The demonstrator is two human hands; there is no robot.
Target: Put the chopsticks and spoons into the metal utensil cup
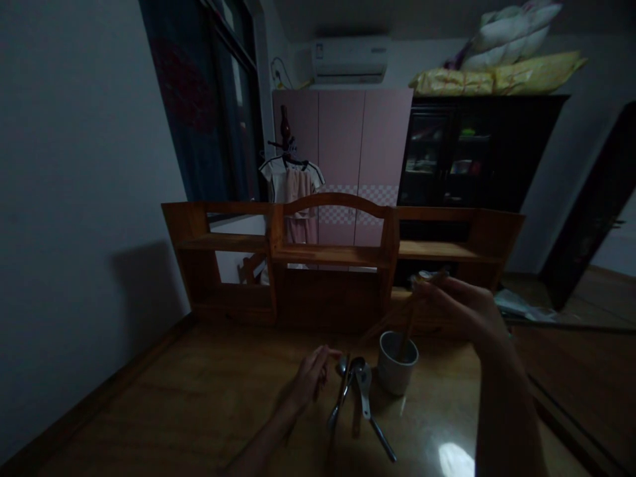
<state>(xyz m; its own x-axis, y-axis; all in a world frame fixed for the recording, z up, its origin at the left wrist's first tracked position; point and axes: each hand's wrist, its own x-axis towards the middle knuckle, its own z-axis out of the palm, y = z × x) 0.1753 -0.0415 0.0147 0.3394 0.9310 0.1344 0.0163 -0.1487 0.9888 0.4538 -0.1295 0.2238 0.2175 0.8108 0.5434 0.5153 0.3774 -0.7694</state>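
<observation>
My right hand (467, 305) is raised above a pale cup (395, 377), its fingers closed around thin wooden chopsticks (408, 321). One of them slants down into the cup's mouth and another, blurred, points down to the left. Something pale and shiny at the fingertips is too smeared to name. Low over the tabletop, my left hand (311, 377) stretches its index finger toward a metal spoon (342, 364); its other fingers are partly curled, and I see nothing in them. Between hand and cup lie a white spoon (364, 387), a long metal handle (382, 438) and more cutlery, partly overlapping.
A wooden shelf unit (332, 255) stands along the back of the glossy wooden table (199, 397). The wall (89, 218) borders the table's left side. Behind are a pink wardrobe (340, 139), a dark cabinet (497, 152) and hanging clothes (293, 182). The light is dim.
</observation>
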